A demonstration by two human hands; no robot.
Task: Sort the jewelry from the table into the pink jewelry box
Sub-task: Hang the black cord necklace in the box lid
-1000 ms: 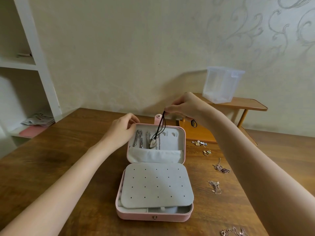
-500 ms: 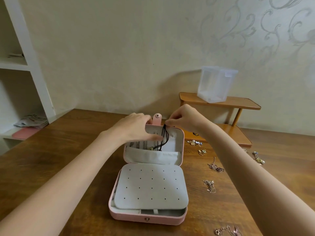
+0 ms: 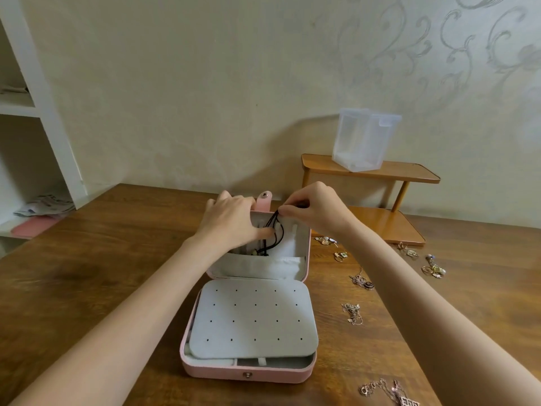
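A home room, by the look of it;
patterned wallpaper (image 3: pixel 468 54); white shelving (image 3: pixel 44 112); wooden table (image 3: pixel 87 273); small wooden rack (image 3: pixel 380 171) at its far edge.

The open jewelry box (image 3: pixel 248 373) lies on the table (image 3: pixel 87 288) below both hands, its lid (image 3: pixel 304 253) upright under them. Loose jewelry (image 3: pixel 354 313) lies right of the right hand (image 3: pixel 316 212), and a shelf rack (image 3: pixel 409 177) stands behind it.

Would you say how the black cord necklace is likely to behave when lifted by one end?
Probably floppy: the black cord hangs in loose curves from the right hand pinching it. Likely light, since a fingertip pinch holds it. Its strands may tangle, as several bunch together against the lid.
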